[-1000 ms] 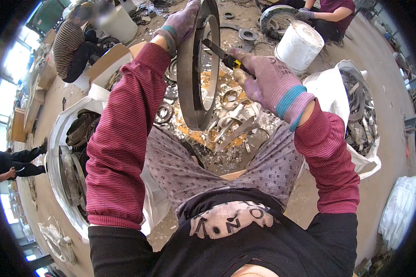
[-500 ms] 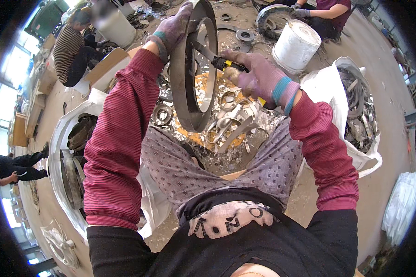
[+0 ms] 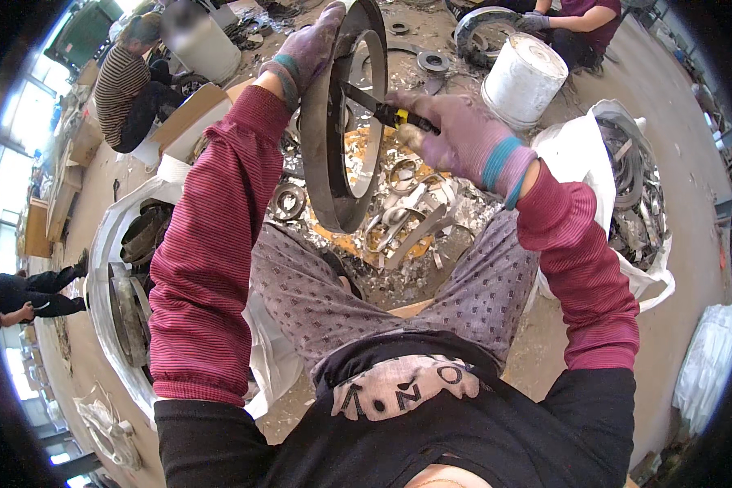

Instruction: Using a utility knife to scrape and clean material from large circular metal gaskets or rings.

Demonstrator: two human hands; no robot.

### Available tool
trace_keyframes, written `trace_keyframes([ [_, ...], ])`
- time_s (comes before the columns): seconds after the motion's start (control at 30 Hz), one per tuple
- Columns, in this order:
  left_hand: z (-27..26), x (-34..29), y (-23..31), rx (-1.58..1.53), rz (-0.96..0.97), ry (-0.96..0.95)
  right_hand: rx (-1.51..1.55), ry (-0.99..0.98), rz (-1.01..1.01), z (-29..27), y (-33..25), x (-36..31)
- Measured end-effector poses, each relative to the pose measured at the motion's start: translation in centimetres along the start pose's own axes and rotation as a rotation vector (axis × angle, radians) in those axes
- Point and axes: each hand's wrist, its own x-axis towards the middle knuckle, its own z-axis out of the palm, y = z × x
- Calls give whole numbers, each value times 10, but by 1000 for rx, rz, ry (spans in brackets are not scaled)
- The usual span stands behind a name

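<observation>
Two gloved hands: I had both in the head view, the left hand (image 3: 307, 55) at the ring's top, the right hand (image 3: 459, 138) beside its opening.
Left fingers: clamped on the upper rim of the dark ring (image 3: 320, 154).
Ring position: held up on edge, off the floor, in front of the scrap heap (image 3: 407, 236) between the knees.
Right fingers: closed around the black-and-yellow handle of a knife (image 3: 394, 115).
Blade: reached into the ring's opening, tip at the inner wall; I could not tell whether it had bitten in.
Step in hand: I judged it to be cutting or trimming along that inner wall.
Next move: I reckoned it called for a firm left hold and a short, controlled stroke, edge angled clear of the left fingers.
Flanks: white left sack (image 3: 98, 281) and white right sack (image 3: 571, 154), both holding scrap.
</observation>
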Motion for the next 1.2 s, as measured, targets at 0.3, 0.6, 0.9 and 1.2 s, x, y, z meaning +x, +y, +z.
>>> trace_keyframes([
  [0.3,4,1,-10,-742,-577,-24,-10,-27,-41,15,-1,-16],
  [0.6,-20,5,19,-597,-375,-86,87,69,-8,16,15,-6],
  [0.9,-12,-69,116,-794,-740,299,-34,67,9,14,0,-10],
  [1.2,1,-72,116,-811,-723,409,-28,-52,49,10,-23,-7],
])
